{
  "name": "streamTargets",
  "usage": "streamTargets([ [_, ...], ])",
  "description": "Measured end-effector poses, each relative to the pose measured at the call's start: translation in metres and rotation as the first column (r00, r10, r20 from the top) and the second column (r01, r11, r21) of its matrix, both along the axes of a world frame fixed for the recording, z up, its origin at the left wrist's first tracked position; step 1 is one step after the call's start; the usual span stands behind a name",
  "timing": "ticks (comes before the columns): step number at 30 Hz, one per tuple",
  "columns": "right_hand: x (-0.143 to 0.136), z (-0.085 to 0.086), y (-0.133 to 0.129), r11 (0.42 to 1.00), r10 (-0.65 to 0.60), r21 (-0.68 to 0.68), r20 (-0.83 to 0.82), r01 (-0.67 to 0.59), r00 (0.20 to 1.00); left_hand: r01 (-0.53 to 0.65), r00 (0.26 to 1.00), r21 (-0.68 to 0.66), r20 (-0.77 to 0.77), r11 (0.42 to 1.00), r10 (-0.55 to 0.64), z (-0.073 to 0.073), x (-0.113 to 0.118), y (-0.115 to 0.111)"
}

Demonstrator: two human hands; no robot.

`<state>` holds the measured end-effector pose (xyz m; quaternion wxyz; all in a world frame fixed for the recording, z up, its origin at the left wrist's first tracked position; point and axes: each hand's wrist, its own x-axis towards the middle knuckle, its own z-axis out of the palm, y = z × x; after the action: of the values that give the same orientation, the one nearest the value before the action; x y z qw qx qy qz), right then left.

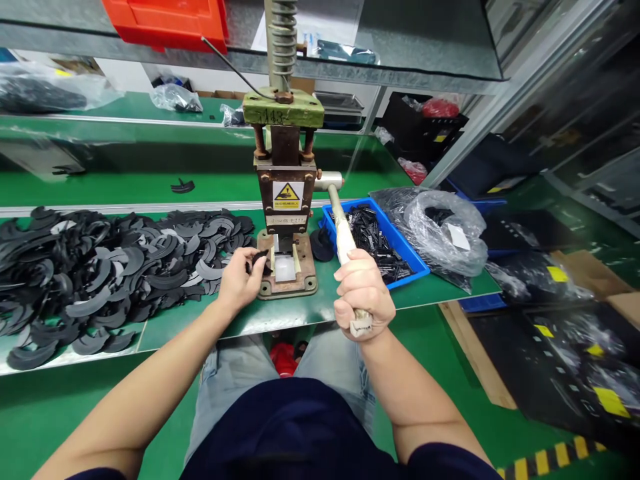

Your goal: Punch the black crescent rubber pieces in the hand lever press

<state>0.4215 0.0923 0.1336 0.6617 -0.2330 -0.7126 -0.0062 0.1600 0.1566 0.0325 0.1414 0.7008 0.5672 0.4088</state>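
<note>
A hand press with a green top plate and a yellow warning label stands at the middle of the bench. My right hand is wrapped round its lever, which slants down toward me. Beside the left edge of the press base, my left hand pinches a small black part between thumb and fingers. A pale block sits on the base under the ram. Many curved black pieces are heaped on the bench to the left.
A blue tray with small black parts stands right of the press, next to a clear plastic bag. A shelf edge with a red bin crosses above. Boxes with bagged parts lie at the far right.
</note>
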Motion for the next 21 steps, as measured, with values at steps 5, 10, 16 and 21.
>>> streamTargets([
  [5, -0.001, 0.000, 0.000, 0.999, -0.034, -0.014, -0.004, 0.034, 0.999, 0.120, 0.992, -0.013, -0.045, 0.993, -0.121, 0.000, -0.006, 0.008],
  [10, -0.001, 0.001, 0.000, 0.999, -0.048, -0.012, 0.010, 0.048, 0.999, 0.131, 0.980, -0.136, -0.134, 0.982, -0.149, 0.004, -0.008, 0.012],
  [16, 0.001, 0.000, 0.000, 1.000, -0.022, 0.003, 0.017, 0.022, 1.000, 0.219, 0.976, -0.416, 0.074, 0.883, -0.207, 0.024, -0.012, 0.036],
  [21, 0.002, -0.001, 0.000, 1.000, -0.005, -0.001, 0.015, 0.005, 1.000, 0.279, 0.955, -0.525, 0.238, 0.804, -0.176, 0.026, 0.002, 0.051],
])
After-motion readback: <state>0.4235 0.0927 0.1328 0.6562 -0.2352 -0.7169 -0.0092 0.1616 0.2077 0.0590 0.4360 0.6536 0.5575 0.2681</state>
